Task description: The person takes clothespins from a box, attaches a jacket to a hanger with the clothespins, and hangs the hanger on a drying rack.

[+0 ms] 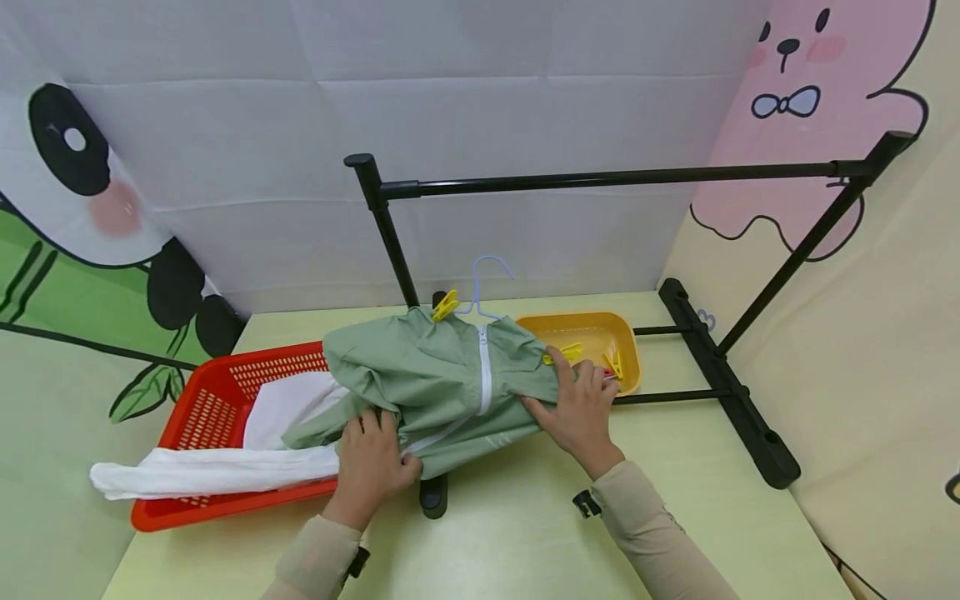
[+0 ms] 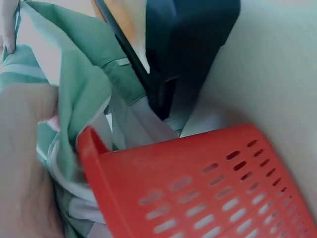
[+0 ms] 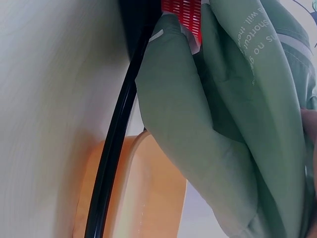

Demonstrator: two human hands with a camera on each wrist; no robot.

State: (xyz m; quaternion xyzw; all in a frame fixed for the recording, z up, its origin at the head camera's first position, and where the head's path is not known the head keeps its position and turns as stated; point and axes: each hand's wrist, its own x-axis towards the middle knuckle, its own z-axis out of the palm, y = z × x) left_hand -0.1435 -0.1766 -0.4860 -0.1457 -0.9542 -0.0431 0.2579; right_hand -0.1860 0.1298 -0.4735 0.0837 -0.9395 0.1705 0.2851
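A light green jacket (image 1: 442, 367) with a white zipper (image 1: 484, 375) is spread out in front of me on a pale purple hanger (image 1: 478, 283). A yellow clothespin (image 1: 446, 306) clips the jacket near its collar, left of the hook. My left hand (image 1: 372, 467) grips the lower left part of the jacket beside the red basket; its thumb shows against the cloth in the left wrist view. On the other side, my right hand (image 1: 581, 412) holds the jacket's right edge near the yellow tray. In the right wrist view, green folds (image 3: 198, 99) hang over the tray.
A red basket (image 1: 198, 408) on the left holds white cloth (image 1: 288, 408), with one white length lying across its rim. The yellow tray (image 1: 630, 358) contains several clothespins. A black rack's bar (image 1: 600, 177) spans above, its foot (image 1: 727, 383) on the right of the table.
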